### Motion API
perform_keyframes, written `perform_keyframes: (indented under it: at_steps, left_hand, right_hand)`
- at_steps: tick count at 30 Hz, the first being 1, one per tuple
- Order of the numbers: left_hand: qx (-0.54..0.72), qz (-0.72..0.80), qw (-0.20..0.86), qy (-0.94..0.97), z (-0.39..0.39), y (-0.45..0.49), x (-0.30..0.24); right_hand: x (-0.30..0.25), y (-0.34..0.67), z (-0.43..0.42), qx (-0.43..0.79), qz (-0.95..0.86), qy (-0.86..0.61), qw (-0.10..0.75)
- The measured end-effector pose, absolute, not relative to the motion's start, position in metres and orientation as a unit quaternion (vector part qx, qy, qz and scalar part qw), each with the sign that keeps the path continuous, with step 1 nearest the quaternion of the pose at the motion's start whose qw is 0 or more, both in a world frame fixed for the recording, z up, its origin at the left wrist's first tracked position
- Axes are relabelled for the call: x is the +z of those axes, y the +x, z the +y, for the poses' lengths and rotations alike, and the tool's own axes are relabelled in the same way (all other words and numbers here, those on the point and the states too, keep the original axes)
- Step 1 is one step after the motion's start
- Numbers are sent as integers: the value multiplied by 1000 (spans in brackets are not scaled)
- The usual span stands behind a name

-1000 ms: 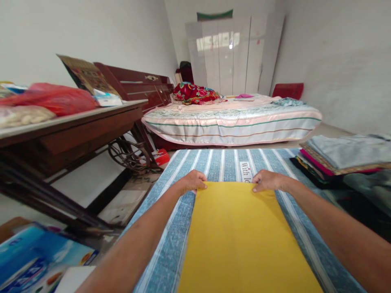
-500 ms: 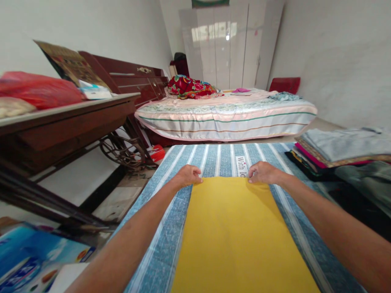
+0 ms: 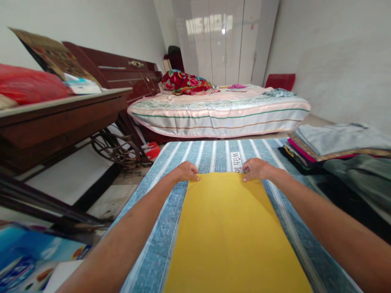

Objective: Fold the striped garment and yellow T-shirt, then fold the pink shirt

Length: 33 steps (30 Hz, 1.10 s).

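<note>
Okay, so the yellow cloth (image 3: 232, 228) is spread over the blue striped cover (image 3: 207, 152), its near end cut off by the view. The far edge seems to be getting straightened: fingers look clamped on it at both sides, by the left hand (image 3: 187, 171) and right hand (image 3: 256, 168). Probably an even, level grip is called for. No blockage can be spotted, though folded clothes (image 3: 339, 140) are stacked to the right.
</note>
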<state>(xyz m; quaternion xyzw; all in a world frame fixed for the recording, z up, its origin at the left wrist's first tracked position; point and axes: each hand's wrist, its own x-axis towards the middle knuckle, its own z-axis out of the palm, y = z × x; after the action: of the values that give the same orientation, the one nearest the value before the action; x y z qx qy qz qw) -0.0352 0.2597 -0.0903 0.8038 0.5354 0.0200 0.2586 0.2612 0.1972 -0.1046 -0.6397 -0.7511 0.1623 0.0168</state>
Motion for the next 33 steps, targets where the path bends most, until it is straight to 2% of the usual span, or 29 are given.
perform_keyframes:
  at_steps: [5, 10, 12, 14, 17, 20, 26, 33]
  left_hand:
    - [69, 533, 132, 833, 222, -30, -84]
    - [105, 335, 80, 933, 142, -36, -87]
    - [91, 288, 95, 949, 110, -40, -87]
    - [72, 267, 106, 955, 83, -44, -86]
    - [52, 254, 91, 961, 49, -54, -86]
    - [57, 253, 39, 965, 19, -67, -92]
    - [-1, 322, -44, 946, -20, -70, -106]
    - [-74, 387, -46, 918, -24, -44, -95]
  right_hand:
    - [-85, 245, 154, 93, -727, -679, 41]
    - [-85, 214, 39, 79, -827, -541, 133]
    - [-102, 205, -6, 19, -855, -486, 177]
    - [-122, 201, -39, -100, -857, -460, 210]
    - [-145, 203, -64, -215, -853, -448, 160]
    - [-153, 204, -69, -253, -828, -479, 143]
    - [-157, 191, -65, -252, -791, -526, 183]
    - [-153, 183, -64, -244, -780, -558, 143]
